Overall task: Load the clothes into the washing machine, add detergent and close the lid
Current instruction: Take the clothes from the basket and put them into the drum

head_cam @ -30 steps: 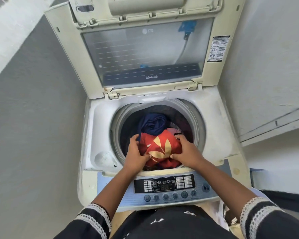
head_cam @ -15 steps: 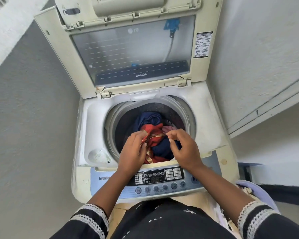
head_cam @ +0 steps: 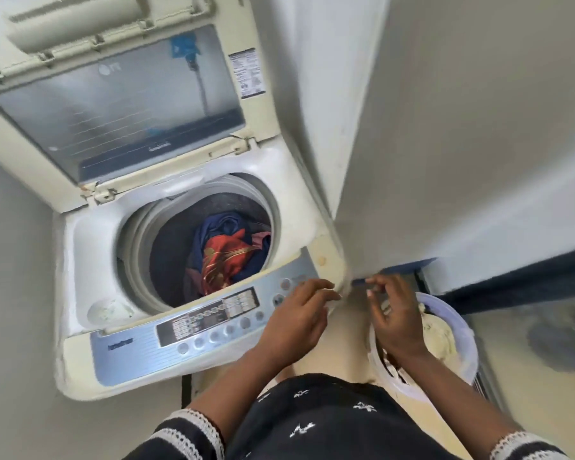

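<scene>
Both hands are now out of the drum: left hand (head_cam: 297, 322) is hovering over the right end of the control panel (head_cam: 193, 330), fingers loosely spread, holding nothing; right hand (head_cam: 395, 318) is hanging relaxed and empty above the laundry basket (head_cam: 462, 363). Half a second ago they were gripping the red cloth. Inside the washing machine (head_cam: 80, 260), clothes (head_cam: 226, 257) are lying piled: one red, one navy, one pink. One pale item is sitting in the basket. Lid (head_cam: 120, 104) is standing raised.
</scene>
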### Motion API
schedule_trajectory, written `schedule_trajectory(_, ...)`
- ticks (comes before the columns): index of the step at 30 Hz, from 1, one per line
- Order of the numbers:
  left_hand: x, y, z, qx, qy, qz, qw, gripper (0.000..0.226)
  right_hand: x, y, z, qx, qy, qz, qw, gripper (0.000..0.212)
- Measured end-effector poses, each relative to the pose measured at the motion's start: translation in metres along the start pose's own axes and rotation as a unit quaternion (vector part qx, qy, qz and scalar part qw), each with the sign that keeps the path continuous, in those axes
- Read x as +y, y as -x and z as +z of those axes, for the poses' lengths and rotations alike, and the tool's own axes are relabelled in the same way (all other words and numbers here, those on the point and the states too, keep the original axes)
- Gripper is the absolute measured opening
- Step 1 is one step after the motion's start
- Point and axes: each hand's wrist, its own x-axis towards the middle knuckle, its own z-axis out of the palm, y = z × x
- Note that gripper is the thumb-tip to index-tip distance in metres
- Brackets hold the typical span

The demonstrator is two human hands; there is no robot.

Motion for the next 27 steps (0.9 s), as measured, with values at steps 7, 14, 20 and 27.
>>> schedule_trajectory(7,0.038,-0.012,0.081,-0.084,-0.128,0.008,0.988,0.037,0.093,0.087,-0.089,-0.018,0.051,0.144,0.988,0.013)
schedule_trajectory(14,0.078,-0.021,0.163,-0.249,-0.091,0.007,0.964,0.040,0.157,0.145,-0.151,-0.040,0.080,0.204,0.975,0.028)
schedule_trajectory(20,0.109,-0.040,0.214,-0.358,-0.097,0.048,0.927,0.047,0.199,0.164,-0.167,-0.080,0.060,0.264,0.959,0.023)
schedule_trajectory(27,0.095,-0.058,0.275,-0.460,-0.118,0.046,0.879,0.049,0.268,0.181,-0.147,-0.259,0.038,0.393,0.881,0.023)
